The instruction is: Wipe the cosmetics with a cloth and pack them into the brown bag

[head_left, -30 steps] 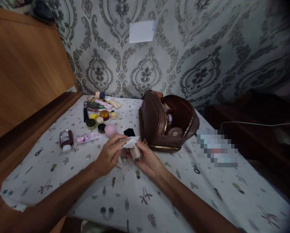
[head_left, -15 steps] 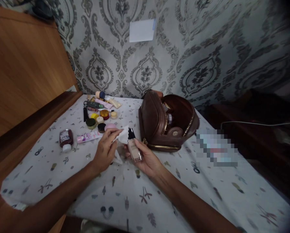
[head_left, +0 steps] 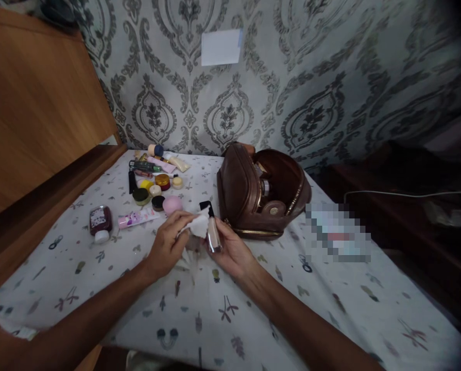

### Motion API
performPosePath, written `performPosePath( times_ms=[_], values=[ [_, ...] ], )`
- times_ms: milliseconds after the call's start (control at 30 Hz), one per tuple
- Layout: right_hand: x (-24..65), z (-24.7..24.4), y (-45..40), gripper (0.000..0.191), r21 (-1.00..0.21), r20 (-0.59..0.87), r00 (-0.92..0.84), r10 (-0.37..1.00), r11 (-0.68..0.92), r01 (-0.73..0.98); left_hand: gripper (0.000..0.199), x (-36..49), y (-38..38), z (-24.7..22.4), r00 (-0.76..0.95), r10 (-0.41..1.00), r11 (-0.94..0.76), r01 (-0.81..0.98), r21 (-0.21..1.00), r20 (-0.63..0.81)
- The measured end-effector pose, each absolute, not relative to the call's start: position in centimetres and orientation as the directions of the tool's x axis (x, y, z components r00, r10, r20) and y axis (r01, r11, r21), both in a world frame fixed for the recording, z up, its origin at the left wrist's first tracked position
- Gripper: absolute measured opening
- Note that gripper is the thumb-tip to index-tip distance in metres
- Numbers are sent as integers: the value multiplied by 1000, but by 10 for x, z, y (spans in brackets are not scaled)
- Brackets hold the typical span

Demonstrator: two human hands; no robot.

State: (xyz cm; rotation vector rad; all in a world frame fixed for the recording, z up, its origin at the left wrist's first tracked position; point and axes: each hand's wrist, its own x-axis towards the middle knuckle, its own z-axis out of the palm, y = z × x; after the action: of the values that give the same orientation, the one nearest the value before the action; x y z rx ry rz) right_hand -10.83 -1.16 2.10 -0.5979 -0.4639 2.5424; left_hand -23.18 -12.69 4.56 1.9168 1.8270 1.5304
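My right hand (head_left: 234,252) grips a foundation bottle (head_left: 214,236) with a black cap and beige contents, tilted above the table. A white tissue (head_left: 198,225) is pinched in my left hand (head_left: 170,245) and lies against the side of the bottle. Part of the tissue hangs below my left fingers, somewhat blurred. Just beyond my right hand stands an open brown makeup bag (head_left: 240,190), with a few items showing inside. Close to my left fingertips sits a round pink item (head_left: 172,204).
Left of my hands lie a pink tube (head_left: 137,219), a dark red bottle with a white cap (head_left: 100,222), and several jars, including an amber one (head_left: 162,181). More tubes lie behind them. A pixelated flat object (head_left: 338,234) is at the right. A wooden panel (head_left: 40,93) borders the left.
The tissue has shifted from near the bottle's cap down onto its side. My right hand has turned the bottle slightly. The view has moved a little to the right.
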Motion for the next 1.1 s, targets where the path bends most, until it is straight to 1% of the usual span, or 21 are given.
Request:
performPosePath(
  times_ms=[67,133,200,267,367,467,600,667,800,867,1000,1100],
  values=[
    [-108,23,-12,14,-405,-344,-792,504,-841,-359,34,-232,-126,46,-227,797,-254,714,652,559],
    [-108,25,-13,18,-400,-346,-793,501,-843,-359,34,-230,-126,46,-151,820,-307,698,647,552],
    [-106,26,-13,24,-422,-335,-788,516,-830,-365,34,-227,-126,46,-68,848,-363,649,669,526],
    [-105,27,-13,30,-471,-303,-785,541,-801,-370,30,-223,-126,48,-50,885,-341,607,718,463],
    [-104,31,-15,34,-560,-242,-789,565,-745,-362,20,-220,-125,51,-129,940,-195,556,808,317],
    [-103,36,-18,36,-652,-195,-790,582,-678,-338,21,-221,-124,52,-256,949,-64,413,908,183],
    [-103,37,-24,43,-765,-112,-793,599,-562,-316,29,-227,-122,51,-484,862,-29,243,970,147],
    [-103,35,-26,49,-824,-60,-806,589,-485,-293,38,-231,-120,51,-548,828,-27,176,984,121],
    [-100,32,-28,53,-911,20,-834,551,-334,-243,49,-234,-116,51,-552,833,3,-88,996,-52],
    [-99,30,-29,54,-930,39,-837,546,-288,-231,52,-233,-116,51,-541,834,14,-178,984,-109],
    [-99,27,-28,57,-945,49,-842,538,-247,-213,48,-232,-117,51,-537,839,-4,-177,984,-94],
    [-101,27,-28,49,-957,77,-839,538,-197,-215,48,-232,-116,48,-527,844,18,-155,988,-99]
  ],
)
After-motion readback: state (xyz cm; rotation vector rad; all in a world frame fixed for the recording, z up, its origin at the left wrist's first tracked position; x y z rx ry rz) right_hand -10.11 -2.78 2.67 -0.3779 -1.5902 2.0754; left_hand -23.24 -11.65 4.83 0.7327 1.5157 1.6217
